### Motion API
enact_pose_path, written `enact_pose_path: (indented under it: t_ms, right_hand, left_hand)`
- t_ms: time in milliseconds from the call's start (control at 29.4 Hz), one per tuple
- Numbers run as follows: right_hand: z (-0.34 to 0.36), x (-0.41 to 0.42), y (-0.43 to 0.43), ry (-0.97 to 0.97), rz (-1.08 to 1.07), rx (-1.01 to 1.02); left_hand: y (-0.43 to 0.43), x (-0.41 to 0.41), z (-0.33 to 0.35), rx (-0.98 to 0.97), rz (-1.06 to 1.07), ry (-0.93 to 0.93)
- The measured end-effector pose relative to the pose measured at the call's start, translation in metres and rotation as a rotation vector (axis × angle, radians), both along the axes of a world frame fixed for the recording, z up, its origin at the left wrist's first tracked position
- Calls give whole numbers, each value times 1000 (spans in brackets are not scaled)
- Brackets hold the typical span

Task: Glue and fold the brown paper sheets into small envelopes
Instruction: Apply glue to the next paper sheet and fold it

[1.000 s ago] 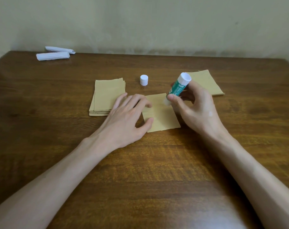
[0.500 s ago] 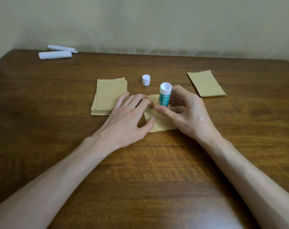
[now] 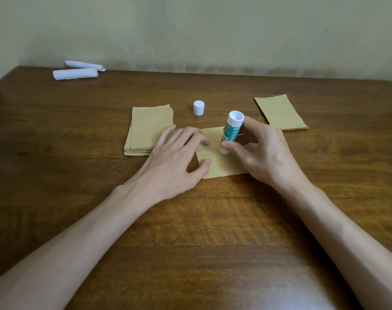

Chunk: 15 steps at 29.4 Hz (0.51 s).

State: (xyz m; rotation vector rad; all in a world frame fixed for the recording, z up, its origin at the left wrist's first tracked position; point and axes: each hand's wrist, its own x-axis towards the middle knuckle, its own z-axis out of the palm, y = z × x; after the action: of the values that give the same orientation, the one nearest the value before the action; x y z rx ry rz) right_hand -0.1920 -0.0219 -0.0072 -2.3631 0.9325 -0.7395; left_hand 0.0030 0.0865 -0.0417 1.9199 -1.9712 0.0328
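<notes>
My left hand [image 3: 174, 157], fingers spread flat, pins the sheet [image 3: 221, 166] at mid-frame so it cannot slide, while my right hand [image 3: 264, 153] pinches the glue stick [image 3: 232, 130], tip down on it, to lay glue there, the cap [image 3: 198, 107] parked just above.

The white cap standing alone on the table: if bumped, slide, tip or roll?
The cap looks like small plastic, so it is probably very light. It stands squat on a flat end, so a low nudge likely slides it over the glossy table. Once tipped, its round side would probably roll.
</notes>
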Motion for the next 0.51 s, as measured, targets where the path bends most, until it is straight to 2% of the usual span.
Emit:
enact_pose_path:
  t_ms: [511]
  right_hand:
    - [4, -9, 1, 68, -117, -20]
  left_hand:
    - [1, -1, 0, -9, 1, 2]
